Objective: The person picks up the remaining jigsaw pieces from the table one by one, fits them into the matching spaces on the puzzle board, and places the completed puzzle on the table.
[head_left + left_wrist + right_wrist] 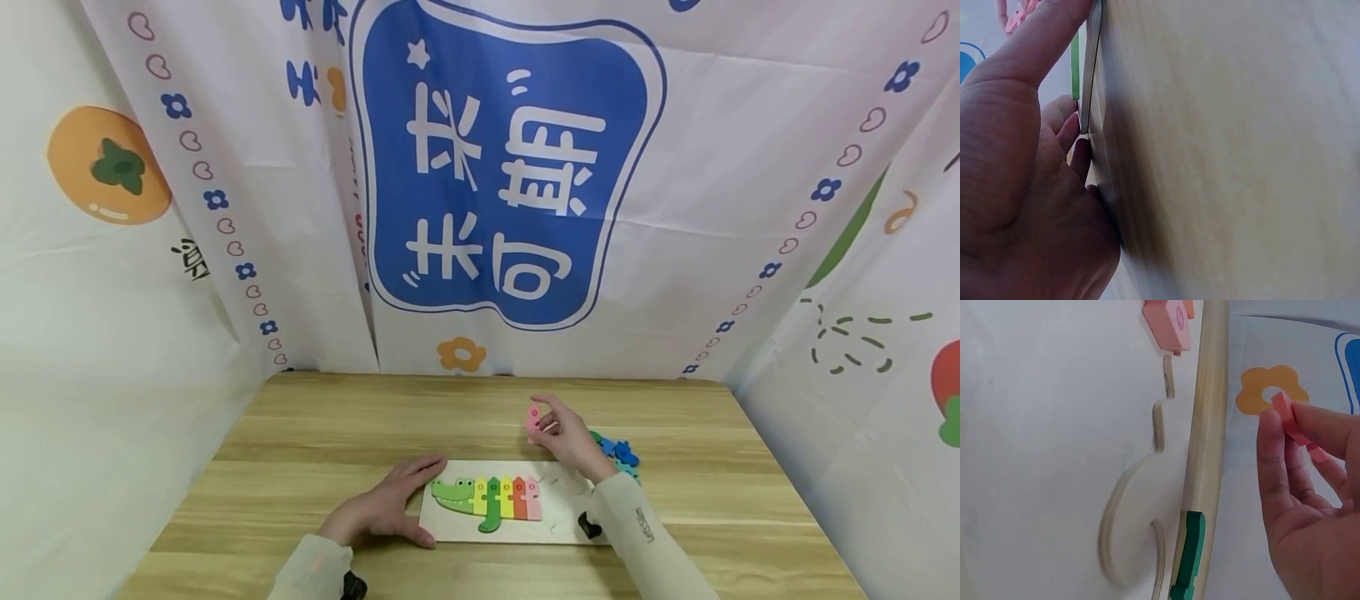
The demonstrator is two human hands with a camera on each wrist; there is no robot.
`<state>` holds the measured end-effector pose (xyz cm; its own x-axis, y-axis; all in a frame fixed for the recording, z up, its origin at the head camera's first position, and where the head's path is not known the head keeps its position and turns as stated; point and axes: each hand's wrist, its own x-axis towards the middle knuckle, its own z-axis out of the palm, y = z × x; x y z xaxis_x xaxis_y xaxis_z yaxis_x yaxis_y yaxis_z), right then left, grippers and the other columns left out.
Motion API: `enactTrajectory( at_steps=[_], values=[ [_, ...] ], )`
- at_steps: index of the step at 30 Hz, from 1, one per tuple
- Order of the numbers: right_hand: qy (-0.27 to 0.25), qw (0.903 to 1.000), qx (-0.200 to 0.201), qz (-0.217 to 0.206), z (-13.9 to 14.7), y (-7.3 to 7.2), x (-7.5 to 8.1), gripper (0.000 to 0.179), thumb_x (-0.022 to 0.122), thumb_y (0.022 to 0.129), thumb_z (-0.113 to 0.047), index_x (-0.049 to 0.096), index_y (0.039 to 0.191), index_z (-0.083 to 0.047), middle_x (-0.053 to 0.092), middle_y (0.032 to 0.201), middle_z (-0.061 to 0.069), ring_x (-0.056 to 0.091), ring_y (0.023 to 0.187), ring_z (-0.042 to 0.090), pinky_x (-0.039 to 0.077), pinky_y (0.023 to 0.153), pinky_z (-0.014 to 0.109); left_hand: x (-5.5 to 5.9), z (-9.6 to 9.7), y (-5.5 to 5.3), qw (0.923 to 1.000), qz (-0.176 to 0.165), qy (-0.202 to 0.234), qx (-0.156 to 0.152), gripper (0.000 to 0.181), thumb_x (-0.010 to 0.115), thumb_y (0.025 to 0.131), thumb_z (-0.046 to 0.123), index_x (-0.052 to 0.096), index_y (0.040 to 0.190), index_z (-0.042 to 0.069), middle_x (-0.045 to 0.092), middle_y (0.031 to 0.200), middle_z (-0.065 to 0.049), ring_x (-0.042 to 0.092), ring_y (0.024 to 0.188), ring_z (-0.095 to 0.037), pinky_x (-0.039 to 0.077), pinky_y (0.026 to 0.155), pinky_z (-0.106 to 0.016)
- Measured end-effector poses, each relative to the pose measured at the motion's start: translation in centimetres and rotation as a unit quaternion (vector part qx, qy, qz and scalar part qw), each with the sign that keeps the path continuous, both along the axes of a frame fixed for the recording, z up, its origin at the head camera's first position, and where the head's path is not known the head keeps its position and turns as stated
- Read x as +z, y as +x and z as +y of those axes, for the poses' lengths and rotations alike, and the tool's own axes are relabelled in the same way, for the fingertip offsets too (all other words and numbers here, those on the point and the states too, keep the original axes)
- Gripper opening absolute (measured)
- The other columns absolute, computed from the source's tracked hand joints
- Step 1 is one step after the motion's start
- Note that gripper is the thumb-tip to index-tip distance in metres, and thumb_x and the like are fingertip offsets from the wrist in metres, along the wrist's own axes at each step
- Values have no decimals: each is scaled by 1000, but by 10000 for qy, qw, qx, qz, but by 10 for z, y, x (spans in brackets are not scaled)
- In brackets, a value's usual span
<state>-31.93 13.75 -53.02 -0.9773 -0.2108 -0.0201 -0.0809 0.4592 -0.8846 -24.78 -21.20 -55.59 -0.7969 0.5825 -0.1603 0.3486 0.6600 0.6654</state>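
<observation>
A pale wooden puzzle board (pixel 457 530) lies flat on the table, with a crocodile's green head (pixel 452 493) and several upright coloured body pieces (pixel 500 497) in its left part. The recess to their right is bare in the right wrist view. My right hand (pixel 572 435) pinches a small pink puzzle piece (pixel 1291 420) between thumb and fingers, raised beyond the board's far edge. At the board's left end my left hand (pixel 386 502) rests on the table, fingers spread, index finger near the far corner and thumb near the close one.
Several loose blue and green puzzle pieces (pixel 621 454) lie to the right, partly hidden behind my right forearm; a dark green one (pixel 1190 553) shows in the right wrist view. A printed curtain (pixel 405 346) hangs behind the wooden table (pixel 315 433), and white walls flank it.
</observation>
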Motion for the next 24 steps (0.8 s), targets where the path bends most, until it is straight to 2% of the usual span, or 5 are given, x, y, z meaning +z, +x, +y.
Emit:
enactTrajectory(
  at_steps=[5, 10, 14, 24],
  values=[
    [-268, 9996, -32, -37, 0, 0, -1, 60, 71, 97, -4, 49, 151, -19, 64, 102, 10, 70, 85, 27, 62, 79, 38, 0, 0, 0, 10000, -34, 14, -12, 114, 91, 77, 47, 27, 166, 14, 19, 172, -12, 16, 156, -44, 24, 117, -72],
    [-287, 9995, -34, -100, 1, 1, 0, 58, 74, 95, -6, 54, 148, -22, 64, 101, 8, 69, 83, 25, 62, 78, 38, 0, 0, 0, 10000, -30, 24, -1, 115, 91, 77, 47, 27, 166, 14, 19, 172, -12, 17, 156, -44, 25, 117, -72],
    [-281, 9995, -61, -122, 2, 2, 1, 59, 75, 95, -8, 53, 149, -19, 65, 100, 7, 67, 81, 24, 60, 76, 38, 1, 0, 0, 10000, -46, 18, 20, 114, 91, 76, 47, 28, 165, 14, 20, 172, -11, 17, 156, -44, 24, 117, -72],
    [-345, 9994, -7, 28, 2, 3, 4, 61, 77, 92, -3, 57, 147, -20, 66, 99, 7, 66, 81, 19, 62, 77, 37, 3, 2, 0, 10000, -69, -34, 37, 115, 91, 76, 47, 27, 166, 15, 20, 172, -11, 17, 156, -44, 24, 118, -72]
  ],
)
